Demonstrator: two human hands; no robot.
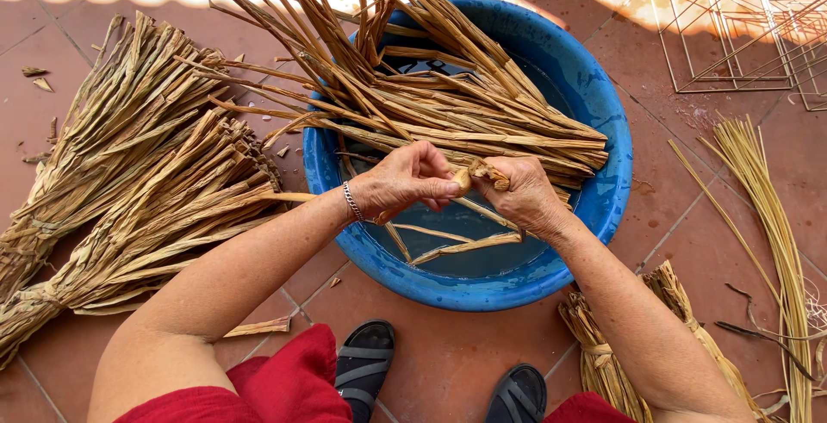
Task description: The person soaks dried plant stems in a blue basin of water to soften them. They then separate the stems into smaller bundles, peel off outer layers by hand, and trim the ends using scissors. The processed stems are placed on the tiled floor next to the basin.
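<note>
A dried reed strip [482, 173] sits pinched between the two hands above a blue basin [603, 113], its end twisted where the fingertips meet. The left hand [405, 182] is curled closed on it, a bracelet [351, 202] at the wrist; the right hand [525, 195] is clamped on the same strip. One sheaf of reeds [448, 96] lies across the basin. Two tied bundles [129, 173] rest on the tiled floor [448, 363] at left, one smaller bundle [603, 354] at right, beside pale straw stalks [767, 199]. Two black sandals [366, 363] show below.

Wire frame [741, 27]: right of the blue basin [594, 87], cut by the top-right edge.
Basin floor: mostly hidden under dried stalks [448, 96].
Left bundles [121, 182]: tied ends run off-frame.
</note>
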